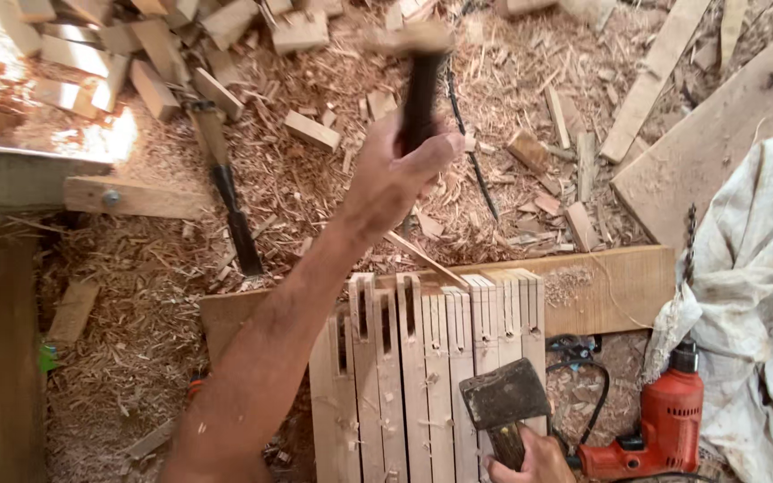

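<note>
My left hand (395, 174) is raised over the shavings and grips a dark-shafted tool (420, 98); its pale wooden top is blurred by motion. My right hand (534, 461), at the bottom edge, holds a hammer with a dark, worn head (503, 394) just above a row of pale wooden slats (431, 367). The slats lie side by side, and some have narrow slots cut near their far ends. They rest on a wider plank (610, 286). My left forearm crosses the left part of the slats.
A red electric drill (668, 429) with a black cable lies at the bottom right beside a dirty grey cloth (762, 286). A dark chisel (234, 210) lies on the shavings. Wood offcuts (109, 54) are piled at the top left, boards (717, 125) at the right.
</note>
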A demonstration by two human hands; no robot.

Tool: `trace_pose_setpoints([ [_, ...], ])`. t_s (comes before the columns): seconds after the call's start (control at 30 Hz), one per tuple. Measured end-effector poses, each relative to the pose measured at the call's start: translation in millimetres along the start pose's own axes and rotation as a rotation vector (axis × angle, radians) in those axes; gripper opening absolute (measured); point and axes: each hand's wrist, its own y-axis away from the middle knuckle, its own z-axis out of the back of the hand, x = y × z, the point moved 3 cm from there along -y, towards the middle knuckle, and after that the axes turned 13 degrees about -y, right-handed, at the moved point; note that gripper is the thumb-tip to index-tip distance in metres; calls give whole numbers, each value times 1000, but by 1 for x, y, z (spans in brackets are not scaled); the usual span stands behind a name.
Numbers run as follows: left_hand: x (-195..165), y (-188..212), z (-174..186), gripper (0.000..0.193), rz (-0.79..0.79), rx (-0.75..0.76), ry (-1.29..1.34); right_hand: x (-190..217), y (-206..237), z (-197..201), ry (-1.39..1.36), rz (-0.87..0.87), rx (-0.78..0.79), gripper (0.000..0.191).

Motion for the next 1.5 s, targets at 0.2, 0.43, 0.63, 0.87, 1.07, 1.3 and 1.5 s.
trace_pose_setpoints([
  [0.2, -4, 32, 10, 24, 99, -291, 230, 54, 15, 9, -71, -65, -9, 46],
  [0.43, 9, 42, -8, 27, 73, -504, 34, 115, 49, 8, -285, -91, -7, 25],
  [0.63, -8, 13, -1, 29, 53, -548, -251, 125, 55, 7, -350, -51, 6, 25],
  [0.87, -11, 11, 2, 24, -95, -680, -218, 125, 58, 8, -388, -81, 25, 28],
  [1.07, 14, 18, -10, 24, 53, -673, -326, 126, 58, 9, -305, -53, 23, 29],
  [1.3, 33, 14, -22, 25, 60, -577, -348, 121, 57, 9, -322, -48, 21, 24],
  [1.5, 3, 3, -35, 23, 125, -554, -272, 128, 61, 8, -325, 11, 20, 23],
])
